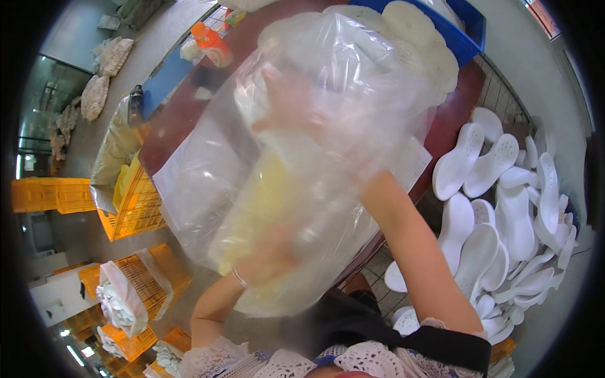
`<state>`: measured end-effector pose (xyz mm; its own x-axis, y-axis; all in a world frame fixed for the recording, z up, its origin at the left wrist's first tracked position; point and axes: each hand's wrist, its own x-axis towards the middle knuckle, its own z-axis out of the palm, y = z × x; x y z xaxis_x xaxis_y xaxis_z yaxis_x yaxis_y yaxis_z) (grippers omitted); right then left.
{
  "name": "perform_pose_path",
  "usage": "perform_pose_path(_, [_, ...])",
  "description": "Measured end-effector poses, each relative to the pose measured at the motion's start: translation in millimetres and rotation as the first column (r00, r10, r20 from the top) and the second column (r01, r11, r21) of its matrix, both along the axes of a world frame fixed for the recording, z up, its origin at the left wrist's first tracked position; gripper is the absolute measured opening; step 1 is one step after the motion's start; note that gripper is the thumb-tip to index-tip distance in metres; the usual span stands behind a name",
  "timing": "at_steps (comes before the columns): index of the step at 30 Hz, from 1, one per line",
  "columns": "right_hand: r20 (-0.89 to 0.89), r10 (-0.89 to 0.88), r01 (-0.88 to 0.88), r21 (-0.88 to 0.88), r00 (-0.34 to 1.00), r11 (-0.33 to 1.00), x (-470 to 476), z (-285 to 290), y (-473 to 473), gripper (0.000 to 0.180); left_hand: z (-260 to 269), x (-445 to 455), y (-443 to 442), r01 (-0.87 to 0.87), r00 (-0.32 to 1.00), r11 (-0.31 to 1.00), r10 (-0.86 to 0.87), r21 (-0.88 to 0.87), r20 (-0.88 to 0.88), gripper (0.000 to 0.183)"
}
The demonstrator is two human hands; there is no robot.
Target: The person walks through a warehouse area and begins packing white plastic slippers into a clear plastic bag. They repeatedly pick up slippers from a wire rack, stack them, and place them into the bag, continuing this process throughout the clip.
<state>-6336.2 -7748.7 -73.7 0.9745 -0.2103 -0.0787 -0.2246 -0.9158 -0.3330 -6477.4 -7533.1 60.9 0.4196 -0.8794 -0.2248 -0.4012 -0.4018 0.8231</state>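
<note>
A large clear plastic bag (203,156) lies spread over the dark red table in front of me, with pale and yellowish contents showing through it. My left hand (274,255) is behind or inside the film at the bag's near end, against the yellow part; its fingers are blurred. My right hand (298,101) reaches under the film towards the bag's far part, fingers spread, blurred by plastic and motion. Whether either hand grips something cannot be made out. Cream-coloured rounded pieces (416,42) are stacked at the table's far side. Papers (418,163) lie partly beneath the bag.
White shoe insoles (515,217) are heaped right of the table (453,104). A blue crate (472,28) stands at the far right corner. An orange bottle (211,45) is at the far left. Yellow plastic crates (142,203) stand on the left, some holding bagged white pieces.
</note>
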Motion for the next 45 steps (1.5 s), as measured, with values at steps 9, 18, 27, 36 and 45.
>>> perform_pose_path(9, [-0.119, 0.274, -0.286, -0.107, 0.954, 0.952, -126, 60, 3, 0.081, 41, 121, 37, -0.484, 0.875, 0.806, 0.442, -0.341, -0.197, 0.031])
perform_pose_path(18, [0.218, 0.569, -0.591, 0.045, 0.793, 0.806, -297, -63, 69, 0.018, -73, 40, 6, -0.144, 0.827, 0.944, -0.050, 0.297, 0.560, 0.041])
perform_pose_path(27, [0.445, 0.091, -0.318, 0.468, 0.891, 0.824, -432, -31, 160, 0.018, -168, 13, -32, -0.487, 0.862, 0.874, 0.480, 0.002, 0.164, 0.039])
perform_pose_path(36, [0.187, -0.221, 0.208, 0.086, 0.957, 0.974, -565, 9, -33, 0.026, -74, -217, -52, 0.064, 0.990, 0.988, -0.045, 0.140, -0.133, 0.032])
perform_pose_path(45, [0.063, -0.772, 0.743, 0.232, 0.632, 0.627, -503, 0, -58, 0.080, -167, -302, -139, -0.637, 0.676, 0.771, 0.551, -0.012, -0.489, 0.072])
